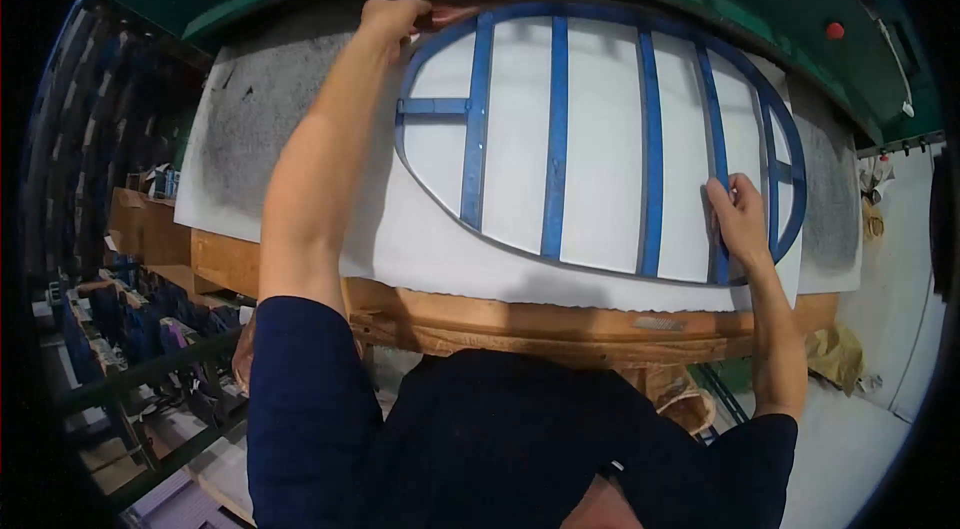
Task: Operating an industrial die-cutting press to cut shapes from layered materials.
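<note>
A wooden workbench (520, 319) spans mid-frame, bearing a white sheet (400, 239). On it lies the blue oval frame (600, 129). Left hand (392, 17) pinches its upper-left rim; right hand (738, 219) presses flat-fingered on a lower-right bar.

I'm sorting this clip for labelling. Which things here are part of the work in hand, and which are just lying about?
In use:
left hand on the far rim of the blue oval frame
right hand on a frame bar
white sheet underneath
wooden bench

Lying about:
shelves of small items
red knob
</note>
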{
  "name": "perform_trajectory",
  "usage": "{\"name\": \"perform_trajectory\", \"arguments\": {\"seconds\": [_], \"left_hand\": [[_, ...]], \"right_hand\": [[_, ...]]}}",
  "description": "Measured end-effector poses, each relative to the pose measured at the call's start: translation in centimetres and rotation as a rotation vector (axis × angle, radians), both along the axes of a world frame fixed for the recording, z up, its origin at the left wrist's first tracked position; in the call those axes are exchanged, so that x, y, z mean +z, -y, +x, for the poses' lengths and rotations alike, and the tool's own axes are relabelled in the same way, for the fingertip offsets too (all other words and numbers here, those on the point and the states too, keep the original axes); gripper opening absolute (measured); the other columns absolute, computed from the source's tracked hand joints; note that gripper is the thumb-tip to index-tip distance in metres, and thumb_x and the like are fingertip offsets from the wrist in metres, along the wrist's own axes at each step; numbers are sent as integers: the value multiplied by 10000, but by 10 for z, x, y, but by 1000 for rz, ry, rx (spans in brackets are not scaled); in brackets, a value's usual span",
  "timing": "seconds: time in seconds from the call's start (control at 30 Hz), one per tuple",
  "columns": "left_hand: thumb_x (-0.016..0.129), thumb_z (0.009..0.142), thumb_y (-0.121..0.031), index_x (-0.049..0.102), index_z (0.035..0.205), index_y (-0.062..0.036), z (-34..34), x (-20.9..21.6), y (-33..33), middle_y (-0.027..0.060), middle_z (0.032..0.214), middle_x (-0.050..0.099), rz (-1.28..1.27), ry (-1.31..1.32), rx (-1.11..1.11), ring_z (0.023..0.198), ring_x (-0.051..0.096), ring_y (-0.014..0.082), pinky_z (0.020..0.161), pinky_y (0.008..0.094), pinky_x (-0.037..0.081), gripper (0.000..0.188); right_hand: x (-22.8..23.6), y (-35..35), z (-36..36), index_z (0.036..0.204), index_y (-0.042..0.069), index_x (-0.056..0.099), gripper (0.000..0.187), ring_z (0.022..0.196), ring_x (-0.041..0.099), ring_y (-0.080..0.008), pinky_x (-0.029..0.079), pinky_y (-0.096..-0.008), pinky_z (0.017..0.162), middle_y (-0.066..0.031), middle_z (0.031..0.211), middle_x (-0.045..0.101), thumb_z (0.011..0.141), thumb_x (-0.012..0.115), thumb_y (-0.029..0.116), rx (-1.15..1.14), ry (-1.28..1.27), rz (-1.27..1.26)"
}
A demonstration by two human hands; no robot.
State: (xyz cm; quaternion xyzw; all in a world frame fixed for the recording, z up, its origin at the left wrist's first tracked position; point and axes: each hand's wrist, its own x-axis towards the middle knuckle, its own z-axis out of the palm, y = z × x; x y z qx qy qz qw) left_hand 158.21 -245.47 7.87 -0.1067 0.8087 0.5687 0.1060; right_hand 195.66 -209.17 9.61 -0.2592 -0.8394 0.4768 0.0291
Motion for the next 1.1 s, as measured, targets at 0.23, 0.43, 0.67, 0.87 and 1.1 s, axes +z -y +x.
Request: {"name": "perform_trajectory", "arguments": {"seconds": [0.23, 0.43, 0.67, 0.87, 1.1], "left_hand": [[568, 920, -131, 622, 1058, -39, -24, -6, -4, 112, 1025, 659, 803, 73, -69, 971, 623, 226, 851, 379, 490, 175], [669, 821, -248, 395, 1268, 93, 13, -21, -7, 301, 1156, 606, -428, -662, -251, 1105, 587, 413, 948, 429, 466, 626], [828, 687, -311, 519, 1298, -34, 297, 55, -60, 221, 1211, 577, -222, -1046, -1188, 1132, 556, 386, 972, 456, 437, 739], [782, 682, -160, 645, 1090, -30, 333, 29, -70, 180, 1141, 638, -382, -1007, -1333, 1058, 608, 330, 886, 404, 505, 450], [689, 798, -137, 672, 896, 12, 322, 38, -74, 148, 925, 656, -406, -846, -1323, 931, 612, 328, 835, 405, 490, 179]], "right_hand": [[-3, 0, 1, 880, 13, 539, 244, 537, 480, -59, 380, -224, 470, 2, 654, 531, 929, 617, 239, -7, 28, 108], [-4, 7, -10, 874, -24, 550, 335, 622, 545, -177, 451, -328, 575, -101, 705, 571, 926, 582, 306, 83, 60, 415], [-6, -2, 8, 1074, -84, 573, 455, 934, 639, -419, 496, -450, 844, -295, 976, 652, 922, 522, 342, 41, 134, 556], [-10, 7, 4, 1145, -76, 572, 475, 1037, 616, -409, 469, -449, 920, -297, 1116, 623, 916, 495, 332, 99, 179, 552], [0, 7, 0, 1182, -71, 569, 465, 1052, 621, -385, 470, -435, 937, -278, 1133, 628, 917, 519, 308, 86, 179, 560]]}}
